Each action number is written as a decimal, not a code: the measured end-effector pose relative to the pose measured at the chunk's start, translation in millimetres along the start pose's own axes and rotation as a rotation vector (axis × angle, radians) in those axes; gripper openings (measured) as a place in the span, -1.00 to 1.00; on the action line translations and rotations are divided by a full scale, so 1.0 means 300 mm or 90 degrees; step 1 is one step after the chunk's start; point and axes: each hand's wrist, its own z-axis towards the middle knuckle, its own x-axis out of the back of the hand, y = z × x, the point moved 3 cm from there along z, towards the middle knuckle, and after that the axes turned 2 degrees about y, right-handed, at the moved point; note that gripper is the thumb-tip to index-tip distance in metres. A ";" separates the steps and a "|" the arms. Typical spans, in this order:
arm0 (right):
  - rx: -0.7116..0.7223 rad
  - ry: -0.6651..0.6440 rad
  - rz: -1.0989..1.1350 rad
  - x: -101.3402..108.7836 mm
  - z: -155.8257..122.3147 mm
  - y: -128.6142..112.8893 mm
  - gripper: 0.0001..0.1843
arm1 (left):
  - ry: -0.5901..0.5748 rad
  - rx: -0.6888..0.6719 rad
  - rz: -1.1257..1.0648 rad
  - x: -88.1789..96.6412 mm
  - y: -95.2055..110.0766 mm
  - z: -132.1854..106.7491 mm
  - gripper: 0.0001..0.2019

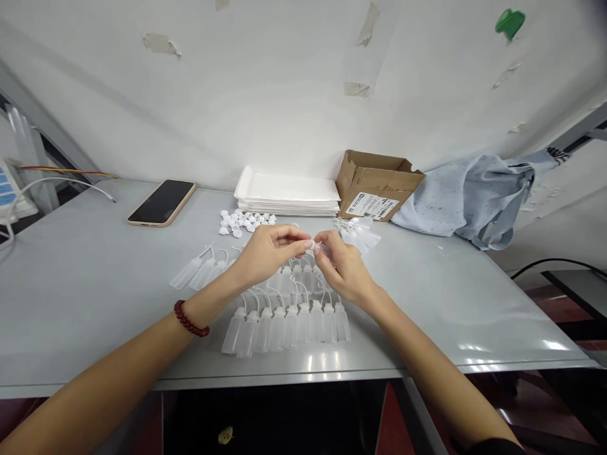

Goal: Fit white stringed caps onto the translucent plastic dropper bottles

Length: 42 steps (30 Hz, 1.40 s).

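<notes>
My left hand and my right hand meet above the grey table, fingertips pinched together on a small clear plastic bottle with its white cap. Below them several translucent squeeze bottles lie in a neat row near the front edge, with a second row behind, partly hidden by my hands. A few more bottles lie to the left. A heap of small white caps sits behind my left hand. Loose clear bottles lie behind my right hand.
A phone lies face up at the back left. A stack of white sheets and an open cardboard box stand against the wall. A blue-grey cloth lies at the right. Cables run at the far left.
</notes>
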 end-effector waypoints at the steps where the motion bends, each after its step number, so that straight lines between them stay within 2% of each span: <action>1: 0.008 0.002 -0.004 0.001 -0.001 -0.001 -0.84 | -0.006 0.002 0.003 0.000 0.002 0.000 -0.82; 10: 0.066 0.007 -0.048 -0.008 -0.009 -0.002 -0.82 | -0.027 0.037 0.055 0.007 0.015 -0.004 -0.80; 14: 0.049 0.003 -0.025 -0.008 -0.007 -0.003 -0.85 | -0.028 0.046 0.039 0.004 0.014 -0.009 -0.80; 20: 0.004 0.017 0.098 -0.010 -0.003 0.001 -0.89 | -0.033 -0.009 -0.027 -0.008 0.019 -0.012 -0.84; 25: -0.007 0.027 0.119 -0.011 -0.004 0.003 -0.92 | -0.034 -0.041 -0.029 -0.008 0.022 -0.012 -0.88; 32: 0.079 0.080 0.030 -0.011 -0.008 -0.005 -0.92 | -0.026 0.018 0.013 -0.002 0.020 -0.013 -0.79; 37: 0.170 0.116 -0.050 -0.017 -0.010 -0.008 -0.92 | -0.072 0.093 0.034 -0.008 -0.004 -0.006 -0.69; 42: 0.147 0.100 -0.027 -0.018 -0.011 -0.002 -0.92 | -0.108 0.084 0.035 -0.007 0.013 -0.012 -0.78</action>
